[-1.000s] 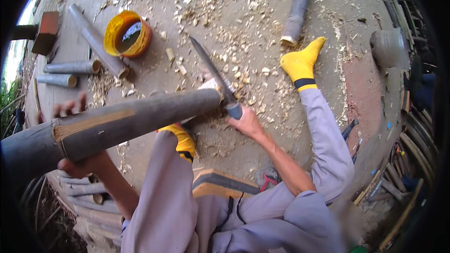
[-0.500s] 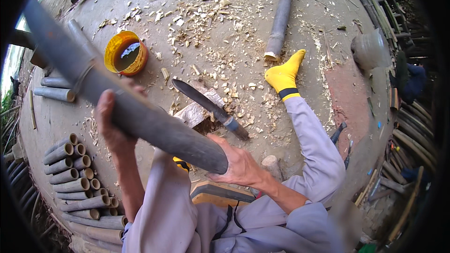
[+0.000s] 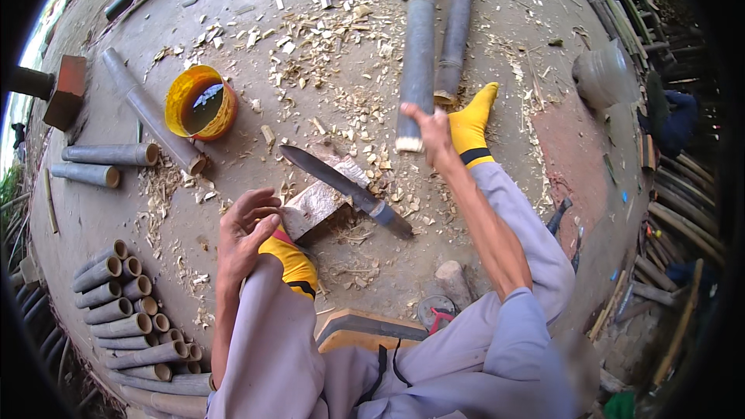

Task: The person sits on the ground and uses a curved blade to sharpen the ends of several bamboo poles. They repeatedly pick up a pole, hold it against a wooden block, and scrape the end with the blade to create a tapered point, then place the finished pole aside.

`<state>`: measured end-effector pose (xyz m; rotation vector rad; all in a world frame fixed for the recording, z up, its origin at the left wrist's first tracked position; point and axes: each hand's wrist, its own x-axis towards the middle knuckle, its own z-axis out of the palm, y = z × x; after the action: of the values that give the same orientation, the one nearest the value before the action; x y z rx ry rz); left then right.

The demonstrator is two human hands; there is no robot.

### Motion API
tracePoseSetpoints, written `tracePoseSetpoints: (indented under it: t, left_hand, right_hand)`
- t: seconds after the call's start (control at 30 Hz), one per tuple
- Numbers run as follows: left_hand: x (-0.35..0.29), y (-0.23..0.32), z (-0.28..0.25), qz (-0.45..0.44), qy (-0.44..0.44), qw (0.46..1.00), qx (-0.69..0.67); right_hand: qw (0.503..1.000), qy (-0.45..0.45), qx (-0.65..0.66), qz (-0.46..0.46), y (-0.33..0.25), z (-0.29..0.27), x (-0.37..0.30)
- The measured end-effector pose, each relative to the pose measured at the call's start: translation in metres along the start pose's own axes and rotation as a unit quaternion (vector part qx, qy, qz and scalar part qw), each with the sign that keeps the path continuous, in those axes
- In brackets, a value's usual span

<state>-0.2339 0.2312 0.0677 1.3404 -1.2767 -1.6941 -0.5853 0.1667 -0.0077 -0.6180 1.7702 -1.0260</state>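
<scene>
My right hand (image 3: 436, 138) is stretched forward and grips the near end of a grey bamboo pole (image 3: 419, 50), thumb across its top. A second bamboo pole (image 3: 456, 31) lies just right of it, by my yellow-socked right foot (image 3: 475, 120). My left hand (image 3: 250, 229) is held over my left knee, empty, with loosely bent fingers apart. In front of me a large knife (image 3: 334, 178) with a dark blade rests across a pale chopped wood block (image 3: 314, 213). My left foot's yellow sock (image 3: 289, 264) is beside that block.
A yellow bucket (image 3: 172, 102) of dark liquid stands front left, beside another bamboo length (image 3: 155, 116). Cut bamboo tubes (image 3: 124, 326) are stacked at lower left. Wood chips (image 3: 326, 39) litter the ground. A translucent container (image 3: 604, 77) stands at the right.
The bamboo pole that both hands held slantwise at the left is gone from them. My right hand has reached forward to a pole by my right foot; my left hand has let go.
</scene>
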Motion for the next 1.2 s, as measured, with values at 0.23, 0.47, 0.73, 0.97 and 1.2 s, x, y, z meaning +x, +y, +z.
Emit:
tracePoseSetpoints:
  t: [0.23,0.47,0.73,0.97,1.2]
  left_hand:
    - [-0.018,-0.029,-0.031,-0.023,0.123,0.992,-0.032]
    - [-0.045,-0.066,-0.127,0.015,0.415,0.891,0.186]
    - [-0.131,-0.116,-0.326,-0.057,0.56,0.653,0.507]
    - [-0.131,-0.158,-0.436,-0.123,0.523,0.687,0.489]
    - [-0.141,-0.147,-0.448,-0.179,0.477,0.665,0.547]
  right_hand:
    - [0.855,0.183,-0.368,-0.316,0.013,-0.001,0.077]
    - [0.895,0.077,-0.325,-0.296,0.044,-0.009,-0.068]
    - [0.889,0.102,-0.376,-0.241,0.083,-0.037,-0.149]
    - [0.906,0.032,-0.375,-0.192,0.099,-0.013,-0.164]
    - [0.901,-0.035,-0.392,-0.182,0.11,0.021,-0.168]
